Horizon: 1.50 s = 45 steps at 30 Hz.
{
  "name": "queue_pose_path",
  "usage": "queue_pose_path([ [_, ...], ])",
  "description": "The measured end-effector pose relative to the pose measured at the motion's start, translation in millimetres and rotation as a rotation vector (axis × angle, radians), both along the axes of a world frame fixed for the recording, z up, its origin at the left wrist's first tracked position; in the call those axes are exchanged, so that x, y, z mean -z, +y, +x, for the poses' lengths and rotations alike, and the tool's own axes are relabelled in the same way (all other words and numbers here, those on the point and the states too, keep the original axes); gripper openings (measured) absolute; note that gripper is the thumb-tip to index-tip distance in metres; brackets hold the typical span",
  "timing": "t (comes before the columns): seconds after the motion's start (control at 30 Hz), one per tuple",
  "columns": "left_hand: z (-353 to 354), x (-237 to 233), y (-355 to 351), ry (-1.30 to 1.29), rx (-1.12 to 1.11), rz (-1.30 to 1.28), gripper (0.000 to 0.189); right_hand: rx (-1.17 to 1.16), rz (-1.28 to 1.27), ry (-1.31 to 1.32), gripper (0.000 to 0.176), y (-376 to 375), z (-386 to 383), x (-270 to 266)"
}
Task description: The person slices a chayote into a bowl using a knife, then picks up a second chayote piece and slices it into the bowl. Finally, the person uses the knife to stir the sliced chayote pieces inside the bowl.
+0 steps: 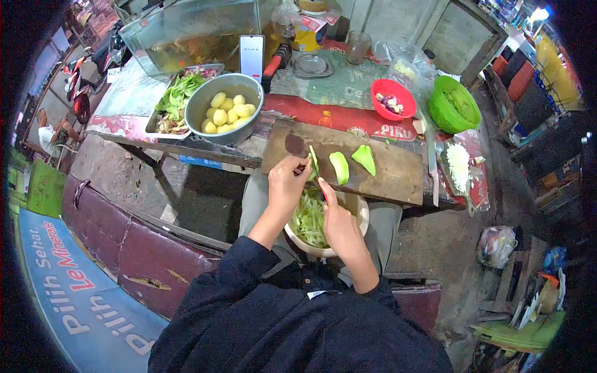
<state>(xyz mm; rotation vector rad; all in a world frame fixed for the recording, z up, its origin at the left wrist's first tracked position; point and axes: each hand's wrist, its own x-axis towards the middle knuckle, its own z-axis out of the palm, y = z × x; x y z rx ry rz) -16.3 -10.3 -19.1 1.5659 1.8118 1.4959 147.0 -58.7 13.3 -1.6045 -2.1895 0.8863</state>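
My left hand pinches a slim pale green vegetable piece, which looks like chayote, above the near edge of the wooden cutting board. Closed around a small knife is my right hand; a bit of red handle shows, and the blade is hard to make out beside the piece. Two more chayote pieces, one long and one broad, lie on the board. Below both hands, between my legs, a cream bowl holds many green strips.
Beyond the board stand a grey pot of peeled potatoes, a tray of leafy greens, a phone, a red bowl and a green basket. A large knife and chopped white pieces lie right.
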Motion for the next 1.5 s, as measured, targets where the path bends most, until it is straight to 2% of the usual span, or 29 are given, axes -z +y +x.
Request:
queue_pose_path([
  [0.27, -1.3, 0.6, 0.2, -0.007, -0.011, 0.019, 0.013, -0.01, -0.02, 0.031, 0.059, -3.5, 4.0, 5.9],
  [0.43, -6.0, -9.3, -7.9, -0.031, 0.008, 0.012, 0.015, 0.025, -0.092, 0.245, 0.059, -16.3, 21.4, 4.3],
  [0.47, -5.1, -13.4, -10.6, -0.042, 0.015, -0.006, 0.015, 0.026, -0.094, 0.244, 0.059, -17.3, 21.3, 0.2],
  [0.53, -4.6, -14.5, -12.3, -0.049, 0.02, -0.02, 0.015, 0.016, 0.078, 0.193, 0.061, -15.9, 17.7, -7.1],
  [0.63, -1.5, -9.0, -11.2, -0.074, 0.01, -0.015, 0.013, -0.043, 0.104, 0.098, 0.061, -17.8, 11.1, -5.0],
  [0.93, 0.0, -3.8, -7.1, 0.027, -0.013, -0.01, 0.013, -0.016, -0.056, 0.01, 0.072, -13.4, -7.1, -9.2],
  [1.17, 2.4, -4.3, -11.3, 0.065, -0.02, -0.034, 0.013, -0.01, 0.001, -0.002, 0.067, -8.0, -10.4, 4.1],
  [1.23, -0.5, -5.2, -10.9, 0.074, -0.021, -0.036, 0.012, 0.001, -0.147, 0.05, 0.064, -19.1, -4.7, -14.7],
  [1.33, -1.7, -6.1, -14.5, 0.044, -0.01, 0.027, 0.012, 0.011, -0.084, 0.135, 0.065, -26.2, 7.4, -4.0],
  [1.5, -1.5, -9.7, -19.0, 0.033, 0.002, 0.04, 0.013, -0.005, -0.062, 0.117, 0.067, -30.2, 7.5, -9.2],
])
